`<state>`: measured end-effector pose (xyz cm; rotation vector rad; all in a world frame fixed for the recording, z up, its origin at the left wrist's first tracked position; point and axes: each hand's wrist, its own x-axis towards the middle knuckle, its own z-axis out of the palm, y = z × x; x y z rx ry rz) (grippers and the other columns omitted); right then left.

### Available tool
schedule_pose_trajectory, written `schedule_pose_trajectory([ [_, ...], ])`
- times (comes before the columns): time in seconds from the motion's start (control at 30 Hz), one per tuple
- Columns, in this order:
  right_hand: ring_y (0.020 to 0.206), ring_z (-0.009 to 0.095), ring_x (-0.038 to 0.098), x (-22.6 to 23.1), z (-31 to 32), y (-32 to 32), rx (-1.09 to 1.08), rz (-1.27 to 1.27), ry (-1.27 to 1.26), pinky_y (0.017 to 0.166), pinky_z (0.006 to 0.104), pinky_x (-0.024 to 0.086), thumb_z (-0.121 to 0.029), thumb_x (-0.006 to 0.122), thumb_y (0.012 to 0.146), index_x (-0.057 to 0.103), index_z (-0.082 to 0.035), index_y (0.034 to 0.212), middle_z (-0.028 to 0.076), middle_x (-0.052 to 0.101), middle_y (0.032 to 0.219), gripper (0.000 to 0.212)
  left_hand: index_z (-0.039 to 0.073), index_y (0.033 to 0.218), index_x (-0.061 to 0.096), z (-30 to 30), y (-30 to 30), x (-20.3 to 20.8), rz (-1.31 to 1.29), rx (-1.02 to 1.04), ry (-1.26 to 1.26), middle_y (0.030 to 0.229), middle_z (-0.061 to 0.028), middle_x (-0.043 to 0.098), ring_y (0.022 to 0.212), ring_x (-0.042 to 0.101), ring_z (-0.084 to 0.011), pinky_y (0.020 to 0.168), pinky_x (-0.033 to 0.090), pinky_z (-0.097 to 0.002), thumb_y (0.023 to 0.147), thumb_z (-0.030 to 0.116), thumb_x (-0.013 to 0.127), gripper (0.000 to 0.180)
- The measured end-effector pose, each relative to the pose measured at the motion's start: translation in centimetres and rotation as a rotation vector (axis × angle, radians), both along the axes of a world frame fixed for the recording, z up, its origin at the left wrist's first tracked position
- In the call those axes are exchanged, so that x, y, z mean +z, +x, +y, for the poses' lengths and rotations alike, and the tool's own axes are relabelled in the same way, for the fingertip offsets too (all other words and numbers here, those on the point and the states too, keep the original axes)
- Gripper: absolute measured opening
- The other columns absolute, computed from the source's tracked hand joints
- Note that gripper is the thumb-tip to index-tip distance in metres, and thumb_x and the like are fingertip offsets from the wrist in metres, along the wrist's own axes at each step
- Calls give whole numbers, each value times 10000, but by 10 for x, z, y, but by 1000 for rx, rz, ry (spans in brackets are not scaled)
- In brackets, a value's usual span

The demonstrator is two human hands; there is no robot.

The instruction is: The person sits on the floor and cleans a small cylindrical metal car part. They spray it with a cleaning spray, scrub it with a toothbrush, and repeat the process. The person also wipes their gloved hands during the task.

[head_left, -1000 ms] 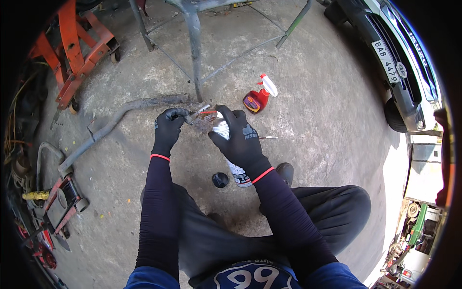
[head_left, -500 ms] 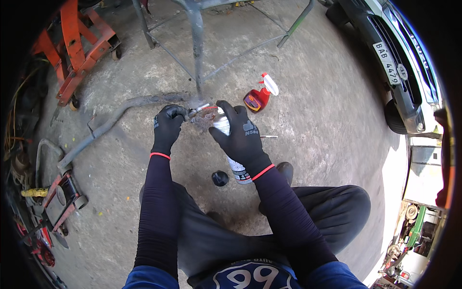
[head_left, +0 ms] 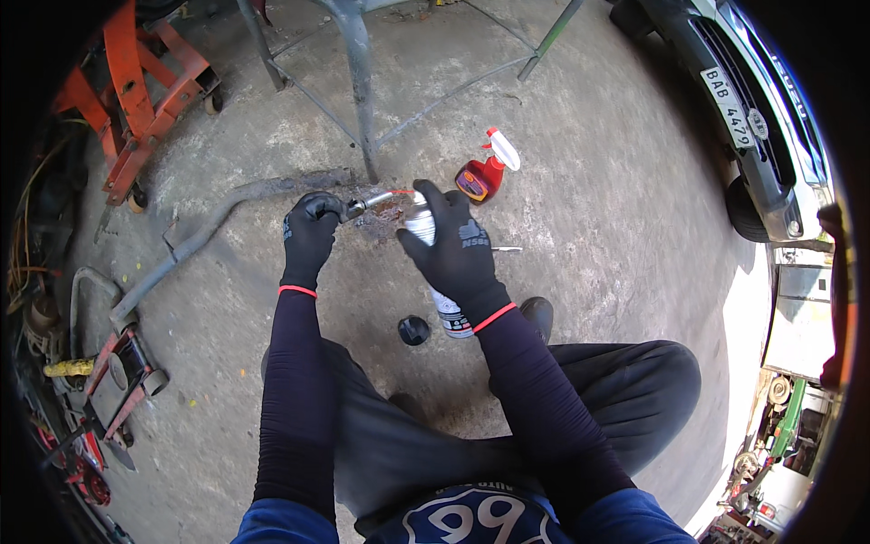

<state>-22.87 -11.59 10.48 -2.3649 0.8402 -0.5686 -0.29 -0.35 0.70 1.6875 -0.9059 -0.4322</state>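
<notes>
My left hand (head_left: pixel 311 234), in a black glove, is closed on a small shiny metal part (head_left: pixel 373 199) that sticks out to the right from between finger and thumb. What kind of part it is I cannot make out. My right hand (head_left: pixel 456 238), gloved alike, wraps round a white spray can (head_left: pixel 451 314), its index finger up at the top. A thin red straw (head_left: pixel 402 191) runs left from the can's nozzle to the metal part's end. Beneath them lies a dark, wet-looking patch on the concrete.
A red trigger spray bottle (head_left: pixel 479 178) stands beyond my right hand. A black cap (head_left: pixel 413 330) lies between my legs. Leftward stretch a long grey pipe (head_left: pixel 210 218) and a floor jack (head_left: pixel 127 372). Ahead is a metal stand (head_left: pixel 359 82); an orange lifting frame (head_left: pixel 154 109) and a vehicle (head_left: pixel 752 118) flank it.
Both hands keep their grips. The metal part shows more clearly and tilts slightly up to the right; a faint haze around it has thinned. The whole view has shifted slightly.
</notes>
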Motion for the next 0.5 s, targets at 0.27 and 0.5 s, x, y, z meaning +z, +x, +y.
schedule_pose_trajectory([
  [0.27, 1022, 425, 669, 9, 7, -3, -39, 20, 122, 851, 496, 554, -308, 779, 893, 480, -156, 1478, 234, 562, 1206, 675, -12, 897, 736, -2, 0, 2, 262, 83, 71, 888, -43, 735, 818, 652, -114, 784, 494, -272, 860, -69, 603, 149],
  [0.5, 977, 437, 689, 10, 11, -2, -120, 17, 75, 784, 498, 573, -332, 763, 894, 468, -151, 1504, 263, 557, 1193, 701, -22, 975, 759, -5, 5, -5, 359, 102, 33, 857, -51, 749, 662, 591, -79, 624, 469, -249, 861, -31, 597, 198],
])
